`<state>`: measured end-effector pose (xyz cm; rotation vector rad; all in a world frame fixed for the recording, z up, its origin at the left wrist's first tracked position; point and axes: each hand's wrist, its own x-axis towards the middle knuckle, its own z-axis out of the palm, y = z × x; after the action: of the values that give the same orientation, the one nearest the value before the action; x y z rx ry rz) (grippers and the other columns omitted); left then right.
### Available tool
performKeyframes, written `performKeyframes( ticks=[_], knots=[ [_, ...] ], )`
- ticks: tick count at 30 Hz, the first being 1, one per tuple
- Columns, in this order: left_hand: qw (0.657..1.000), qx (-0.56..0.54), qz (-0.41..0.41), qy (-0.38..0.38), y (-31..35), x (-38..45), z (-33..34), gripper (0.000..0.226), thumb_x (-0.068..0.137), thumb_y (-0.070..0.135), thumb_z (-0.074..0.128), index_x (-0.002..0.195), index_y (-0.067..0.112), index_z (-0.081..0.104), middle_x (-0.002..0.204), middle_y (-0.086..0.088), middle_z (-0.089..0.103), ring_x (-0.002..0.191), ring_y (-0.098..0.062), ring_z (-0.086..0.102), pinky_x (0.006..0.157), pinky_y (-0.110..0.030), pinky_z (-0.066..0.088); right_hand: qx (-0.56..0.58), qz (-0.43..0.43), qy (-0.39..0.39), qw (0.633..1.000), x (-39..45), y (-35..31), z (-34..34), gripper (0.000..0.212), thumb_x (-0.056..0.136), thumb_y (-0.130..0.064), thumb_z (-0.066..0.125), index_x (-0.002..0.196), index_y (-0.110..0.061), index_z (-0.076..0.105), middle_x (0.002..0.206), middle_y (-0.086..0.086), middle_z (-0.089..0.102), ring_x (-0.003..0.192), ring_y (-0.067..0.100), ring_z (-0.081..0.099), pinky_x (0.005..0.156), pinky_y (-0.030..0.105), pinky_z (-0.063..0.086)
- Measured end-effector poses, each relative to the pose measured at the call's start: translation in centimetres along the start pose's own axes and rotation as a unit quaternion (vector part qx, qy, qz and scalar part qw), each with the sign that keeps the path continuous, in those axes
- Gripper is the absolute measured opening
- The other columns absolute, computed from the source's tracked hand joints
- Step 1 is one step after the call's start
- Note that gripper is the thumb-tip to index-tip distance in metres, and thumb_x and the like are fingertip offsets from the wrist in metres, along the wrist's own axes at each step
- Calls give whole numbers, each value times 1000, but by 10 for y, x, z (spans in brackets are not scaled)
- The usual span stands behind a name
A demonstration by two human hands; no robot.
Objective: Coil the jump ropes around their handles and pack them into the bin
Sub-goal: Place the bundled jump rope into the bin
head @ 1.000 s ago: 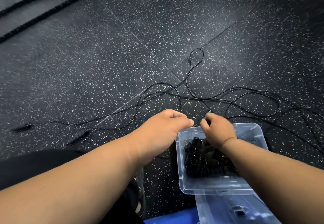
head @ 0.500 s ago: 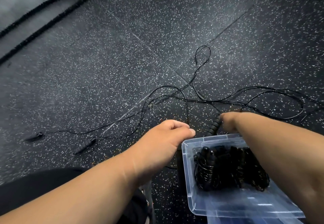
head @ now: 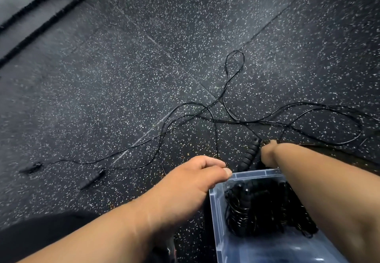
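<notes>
1. One view only, from the head camera: I look down at a speckled floor (head: 102, 77) with loose ropes (head: 226, 116) spread and crossing beyond my hands, so each will need separating from the tangle.
2. My left hand (head: 195, 180) sits just beside the bin's near corner, thumb pressed to curled fingers. It seems to pinch a thin cord, probably to keep it taut for winding, though I cannot see the cord in the pinch clearly.
3. My right hand (head: 269, 152) reaches over the bin (head: 216, 211) to a ribbed handle (head: 251, 153) standing tilted just beyond the far rim. The fingers are hidden behind the wrist, so I cannot tell whether they hold it.
4. Coiled ropes (head: 267, 211) already lie in the bin, bunched toward the far end; packing is partly done.
5. Two more handles (head: 92, 178) lie apart on the left, well away from the bin, ropes not yet coiled.
</notes>
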<state>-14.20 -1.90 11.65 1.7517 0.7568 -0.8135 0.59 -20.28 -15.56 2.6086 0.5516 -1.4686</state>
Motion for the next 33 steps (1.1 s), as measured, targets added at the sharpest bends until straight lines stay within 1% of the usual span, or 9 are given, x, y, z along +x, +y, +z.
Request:
performKeyframes(
  ticks=[1,3,5,7,12,15,24,29,33],
  knots=[
    [1000,-5,-1,-1,0,2,0,38,70,58,70,106,47,75,107,10,78,114,-15,69,107,-40,48,-43,-36,-38,998,-5,-4,2,34,105,-12,55,137,-2,56,155,17,46,145,33,41,91,36,38],
    [1000,-11,-3,0,0,3,1,37,70,58,71,106,47,75,112,5,77,113,-16,69,106,-40,48,-342,-119,-34,932,-11,-1,5,28,102,-7,60,128,3,56,152,13,49,136,25,49,83,31,37],
    [1000,-14,-5,1,-2,4,1,37,70,58,72,106,47,75,113,4,77,106,-11,69,105,-40,49,-1,56,-31,998,-3,-5,5,38,104,-14,56,138,4,53,156,19,43,140,30,44,85,34,26],
    [1000,-18,-7,-1,-4,5,1,37,70,58,72,106,48,75,110,8,78,102,-6,68,100,-38,51,165,97,-22,981,-3,0,-4,40,107,-17,49,146,-4,52,156,17,42,139,32,42,89,38,24],
    [999,-37,-8,-10,-5,4,2,35,69,56,71,103,51,75,107,15,79,96,2,69,89,-29,49,134,81,0,988,2,19,-4,40,101,-22,60,137,-7,60,142,13,59,123,30,59,102,36,47],
    [999,-50,-10,-9,-6,7,2,34,68,55,71,101,51,76,106,15,79,92,3,68,87,-27,48,74,105,-25,991,11,30,4,57,102,-22,57,154,-7,39,158,9,43,143,27,46,113,34,41],
    [998,-52,-29,-21,-5,13,-2,31,69,56,70,99,54,75,108,17,79,99,3,71,89,-26,50,19,122,-56,991,36,38,16,55,104,-32,50,156,-18,40,163,4,35,151,32,32,123,49,27],
    [997,-69,-35,-17,-7,14,-3,32,68,53,72,99,50,77,109,12,80,100,-3,71,90,-27,49,11,205,-10,979,36,54,-2,66,77,-27,61,139,-9,50,144,12,35,125,35,46,82,44,54],
    [997,-69,-37,-20,-6,17,-2,35,67,55,72,102,50,77,110,12,79,103,-3,72,92,-28,50,-7,195,-20,981,22,51,-21,46,108,-23,39,152,-13,45,160,9,38,146,33,36,121,48,27]
  ],
)
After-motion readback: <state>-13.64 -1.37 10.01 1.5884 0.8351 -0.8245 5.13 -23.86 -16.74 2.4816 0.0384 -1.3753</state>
